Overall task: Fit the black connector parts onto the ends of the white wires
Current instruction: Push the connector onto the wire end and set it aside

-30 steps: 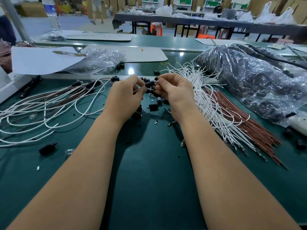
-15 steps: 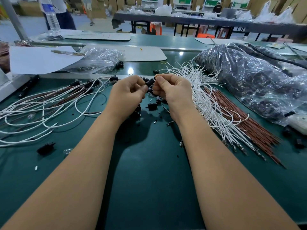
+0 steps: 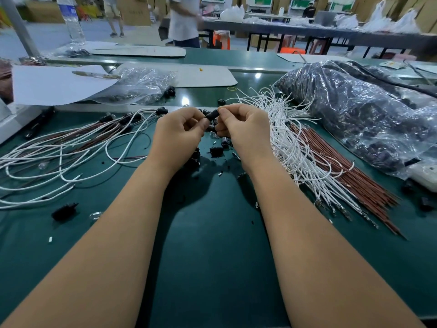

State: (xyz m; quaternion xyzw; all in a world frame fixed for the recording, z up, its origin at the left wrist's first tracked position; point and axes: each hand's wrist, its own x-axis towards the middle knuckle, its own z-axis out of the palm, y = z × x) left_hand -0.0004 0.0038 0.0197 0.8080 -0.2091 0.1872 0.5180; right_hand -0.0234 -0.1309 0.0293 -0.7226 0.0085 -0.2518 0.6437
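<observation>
My left hand and my right hand meet above the middle of the green table, both pinching one black connector part between their fingertips. Whether a wire end is in it I cannot tell. Several loose black connector parts lie on the table just under my hands. A bundle of bare white wires lies to the right, beside brown wires. To the left are white wires fitted with black connectors.
A big clear bag of black parts fills the right rear. A smaller plastic bag and white paper sheet lie at the left rear. A stray black part sits at front left. A person stands beyond the table.
Both hands have lifted slightly and moved away from me, still pinching the connector part. A person has walked into view behind the table.
</observation>
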